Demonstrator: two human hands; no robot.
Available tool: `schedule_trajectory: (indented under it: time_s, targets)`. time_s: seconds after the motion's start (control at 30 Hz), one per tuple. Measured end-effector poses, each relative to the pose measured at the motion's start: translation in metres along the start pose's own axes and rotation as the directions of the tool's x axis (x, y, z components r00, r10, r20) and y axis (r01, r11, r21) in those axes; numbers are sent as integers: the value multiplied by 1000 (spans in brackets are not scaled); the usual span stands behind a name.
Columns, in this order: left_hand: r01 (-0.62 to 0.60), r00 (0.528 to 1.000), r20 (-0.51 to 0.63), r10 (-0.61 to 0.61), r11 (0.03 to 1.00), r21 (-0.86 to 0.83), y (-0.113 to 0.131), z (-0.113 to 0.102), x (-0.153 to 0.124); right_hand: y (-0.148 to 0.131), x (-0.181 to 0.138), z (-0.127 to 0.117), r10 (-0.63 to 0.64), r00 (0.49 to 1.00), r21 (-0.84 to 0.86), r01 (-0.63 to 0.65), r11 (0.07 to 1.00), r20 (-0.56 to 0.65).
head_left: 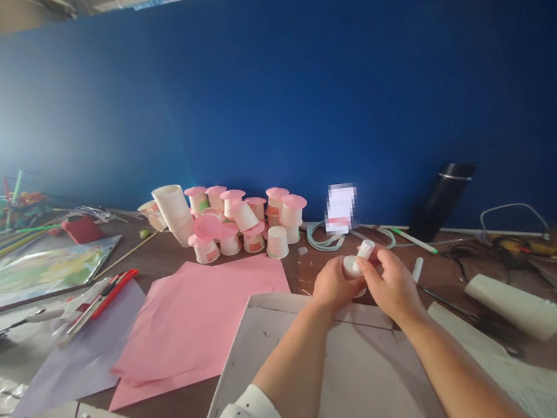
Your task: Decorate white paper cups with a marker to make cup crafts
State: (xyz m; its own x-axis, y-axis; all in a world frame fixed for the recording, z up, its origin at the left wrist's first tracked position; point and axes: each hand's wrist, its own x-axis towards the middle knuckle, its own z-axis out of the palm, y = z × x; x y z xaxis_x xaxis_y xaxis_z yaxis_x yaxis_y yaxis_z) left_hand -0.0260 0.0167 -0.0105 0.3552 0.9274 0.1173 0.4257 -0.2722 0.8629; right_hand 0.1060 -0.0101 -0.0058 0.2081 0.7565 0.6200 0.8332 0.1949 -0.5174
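A small white cup [351, 266] is gripped by the curled left hand [335, 284] at centre frame, above a grey board [274, 344]; a white glue stick [365, 251] is pinched in the closed right hand [392, 284], touching the cup; both forearms are extended from the lower edge; pink paper [210, 317] is seen at left, pink-lidded cups [240, 223] behind.

The small white cup [351, 266] is mostly hidden behind the left hand [335, 284] fingers; the white tube [365, 251] disappears into the right hand [392, 284] fingers (its label is unreadable).
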Motion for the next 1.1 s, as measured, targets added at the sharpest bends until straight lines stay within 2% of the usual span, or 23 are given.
schedule_trajectory:
  time_s: [0.2,0.37,0.6,0.87,1.0,1.1]
  targets:
    - [30,999,-28,-29,999,33,2,1,1,-3,2,-4,140,982,97,-128,987,-123]
    - [4,999,-35,-3,1000,28,0,1,2,-8,7,-1,150,985,158,-136,978,-80]
    - [-9,998,-54,12,998,63,-6,6,3,-6,12,6,-8,999,-38,6,999,-49]
    - [-21,1000,-20,22,998,61,0,2,1,-13,16,2,26,1000,-145,-28,989,-15]
    - [3,1000,-31,-1,997,72,1,2,1,-7,13,0,92,996,-40,-92,995,-1]
    - [17,999,-40,-14,997,76,2,2,2,-4,10,-2,135,986,88,-127,988,-97]
